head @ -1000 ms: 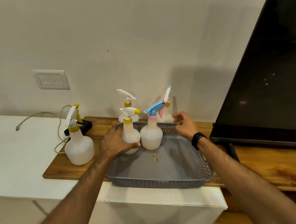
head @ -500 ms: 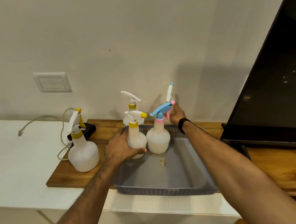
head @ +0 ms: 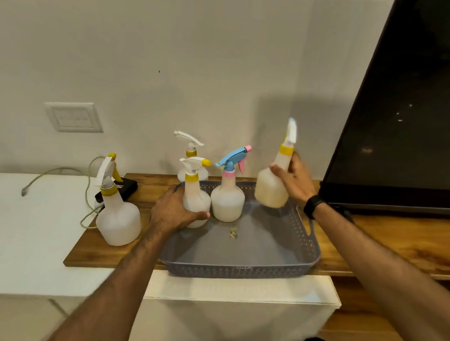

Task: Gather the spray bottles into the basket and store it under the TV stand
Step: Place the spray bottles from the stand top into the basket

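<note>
A grey lattice basket (head: 304,244) sits on the wooden TV stand (head: 403,242). Inside its back left, my left hand (head: 173,212) grips a white spray bottle with a yellow collar (head: 195,192). Beside it in the basket stands a bottle with a blue and pink trigger (head: 228,198). My right hand (head: 294,179) holds a third bottle (head: 270,185) in the air over the basket's back right corner. Another bottle (head: 192,153) stands behind the basket by the wall. A larger bottle (head: 118,215) stands left of the basket on the wood.
A big dark TV screen (head: 417,106) fills the right side, close to my right hand. A black adapter (head: 123,188) with cables lies behind the left bottle. A wall socket plate (head: 73,117) is on the wall. A small scrap (head: 233,233) lies in the basket. White cabinet top (head: 20,227) extends left.
My right hand reached behind the basket, took hold of the rear bottle and lifted it forward over the basket's back right corner. My left hand stayed on its bottle.
</note>
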